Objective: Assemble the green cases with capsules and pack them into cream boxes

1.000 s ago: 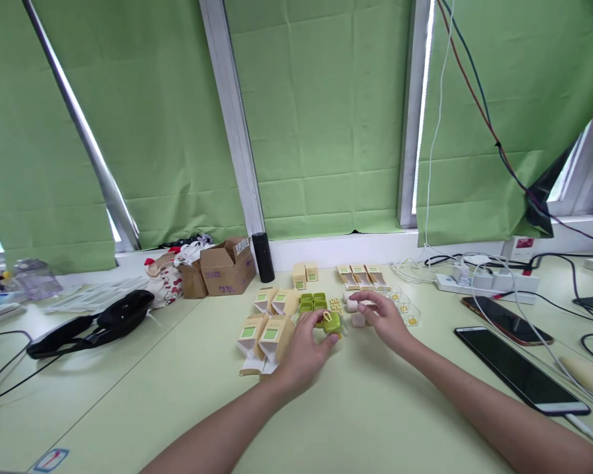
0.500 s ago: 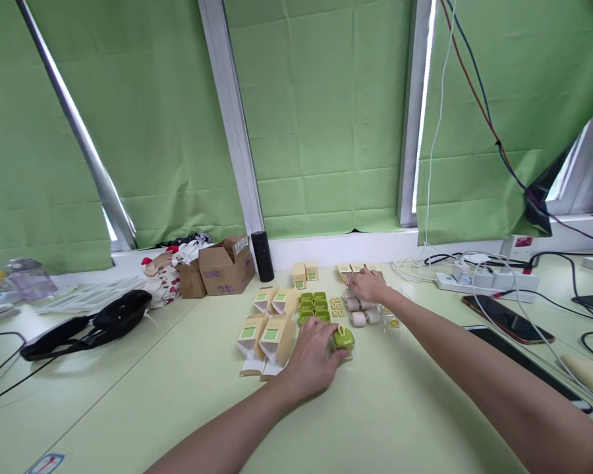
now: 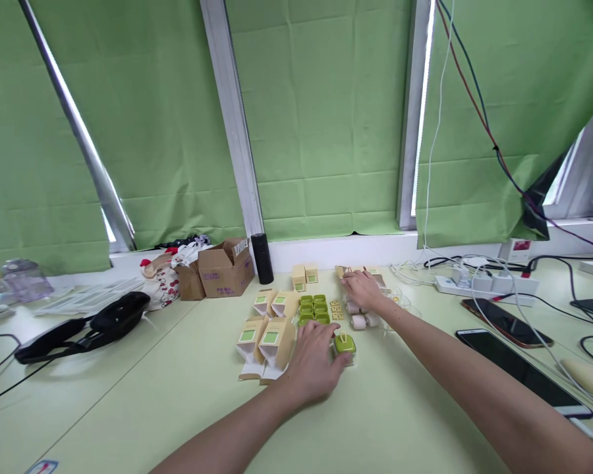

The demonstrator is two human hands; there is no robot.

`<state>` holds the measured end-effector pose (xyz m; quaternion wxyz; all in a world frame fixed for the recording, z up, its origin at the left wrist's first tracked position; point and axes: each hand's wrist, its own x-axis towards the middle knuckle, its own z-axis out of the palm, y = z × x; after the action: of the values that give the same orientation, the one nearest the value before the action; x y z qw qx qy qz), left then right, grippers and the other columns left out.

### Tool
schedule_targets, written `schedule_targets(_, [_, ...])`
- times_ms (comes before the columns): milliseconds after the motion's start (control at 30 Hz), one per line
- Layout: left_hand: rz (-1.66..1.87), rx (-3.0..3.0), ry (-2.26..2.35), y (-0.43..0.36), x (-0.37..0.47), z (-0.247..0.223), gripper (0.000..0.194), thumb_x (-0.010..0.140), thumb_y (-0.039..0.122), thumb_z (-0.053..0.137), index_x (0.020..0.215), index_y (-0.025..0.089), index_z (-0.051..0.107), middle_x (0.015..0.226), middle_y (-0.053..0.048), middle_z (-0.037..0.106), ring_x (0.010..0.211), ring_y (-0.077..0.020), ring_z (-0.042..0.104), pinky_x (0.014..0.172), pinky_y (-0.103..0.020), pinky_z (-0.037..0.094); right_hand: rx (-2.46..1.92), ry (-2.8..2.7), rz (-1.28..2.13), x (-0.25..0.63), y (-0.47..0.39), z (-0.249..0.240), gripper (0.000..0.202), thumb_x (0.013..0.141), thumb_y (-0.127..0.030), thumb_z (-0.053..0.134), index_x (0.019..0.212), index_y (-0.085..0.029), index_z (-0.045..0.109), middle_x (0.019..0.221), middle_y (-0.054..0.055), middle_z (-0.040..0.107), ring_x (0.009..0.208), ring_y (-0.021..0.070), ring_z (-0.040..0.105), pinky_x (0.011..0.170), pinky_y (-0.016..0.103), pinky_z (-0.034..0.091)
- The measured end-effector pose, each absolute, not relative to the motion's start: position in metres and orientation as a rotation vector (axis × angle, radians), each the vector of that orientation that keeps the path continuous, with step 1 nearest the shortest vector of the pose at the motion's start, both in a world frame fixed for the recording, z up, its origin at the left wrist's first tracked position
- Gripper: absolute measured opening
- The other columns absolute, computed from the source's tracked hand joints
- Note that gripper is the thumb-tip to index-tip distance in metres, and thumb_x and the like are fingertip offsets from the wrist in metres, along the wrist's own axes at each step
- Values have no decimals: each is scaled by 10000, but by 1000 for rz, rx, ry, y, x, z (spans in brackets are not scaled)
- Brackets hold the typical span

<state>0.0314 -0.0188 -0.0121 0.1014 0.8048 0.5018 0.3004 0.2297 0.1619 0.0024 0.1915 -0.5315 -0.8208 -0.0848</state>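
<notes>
My left hand (image 3: 317, 361) curves around the left side of a small green-lidded container (image 3: 344, 343) with a clear base, thumb and fingers against it. Farther back, my right hand (image 3: 363, 289) reaches over flat kraft pieces (image 3: 343, 270); its fingers are spread, and what lies beneath them is partly hidden. Several open kraft boxes (image 3: 277, 336) with green labels stand left of my left hand. Green trays (image 3: 314, 308) and small yellow pieces (image 3: 337, 310) sit between the hands. Whitish rolls (image 3: 358, 322) lie below my right hand.
Small closed kraft boxes (image 3: 305, 274) and a black cylinder (image 3: 261, 258) stand at the back beside a cardboard box (image 3: 226, 268). A black pouch (image 3: 121, 316) lies left. Phones (image 3: 518, 368), cables and a power strip (image 3: 484, 284) occupy the right side.
My right hand has moved slightly left and its fingers have spread over the kraft pieces. My left hand remains at the green-lidded container, its fingers a little looser. The view has shifted slightly.
</notes>
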Motion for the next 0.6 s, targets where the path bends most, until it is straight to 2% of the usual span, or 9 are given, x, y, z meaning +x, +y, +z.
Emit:
schedule_targets(133, [1100, 2226, 1491, -10, 25, -7, 404, 1003, 458, 583, 1335, 247, 670, 1213, -123, 704, 1205, -346, 598, 1064, -520, 449, -1357, -2217, -370, 228, 142, 1, 404, 1097, -213, 389, 1308, -180, 731, 1445, 150, 694, 1334, 319, 592, 1167, 514, 360])
schedule_targets(233, [1217, 2051, 1484, 4, 19, -3, 439, 1027, 528, 531, 1330, 249, 681, 1227, -133, 719, 1265, -352, 592, 1114, -529, 419, -1243, -2197, -451, 230, 120, 3, 403, 1097, -205, 402, 1369, -163, 696, 1507, 144, 653, 1388, 336, 551, 1173, 546, 369])
schedule_targets(300, [1274, 1870, 1439, 12, 17, 1, 494, 1013, 588, 540, 1300, 218, 697, 1256, -154, 724, 1270, -356, 608, 1129, -513, 414, -1171, -2188, -497, 231, 103, 5, 391, 1100, -205, 410, 1375, -153, 684, 1521, 133, 645, 1376, 332, 558, 1170, 545, 379])
schedule_targets(400, [1284, 1542, 1307, 19, 17, 12, 557, 982, 654, 573, 1226, 172, 709, 1182, -171, 770, 1249, -359, 638, 1124, -483, 410, -906, -2095, -644, 232, 74, 10, 348, 1069, -151, 472, 1336, -155, 695, 1451, 131, 696, 1284, 333, 612, 1113, 553, 424])
schedule_targets(533, [1235, 1189, 1120, 22, 18, 31, 644, 920, 748, 616, 1217, 182, 693, 1149, -155, 792, 1289, -356, 608, 1088, -461, 392, -690, -2049, -678, 230, 37, 11, 375, 1037, -107, 518, 1376, -177, 662, 1442, 119, 700, 1272, 317, 621, 1079, 543, 445])
schedule_targets(600, [1210, 1076, 1017, 25, 18, 41, 649, 887, 766, 647, 1177, 187, 688, 1114, -142, 794, 1210, -336, 641, 1030, -436, 417, -591, -2057, -703, 227, 24, 7, 359, 1024, -96, 525, 1337, -179, 681, 1437, 117, 704, 1284, 321, 621, 1094, 552, 443])
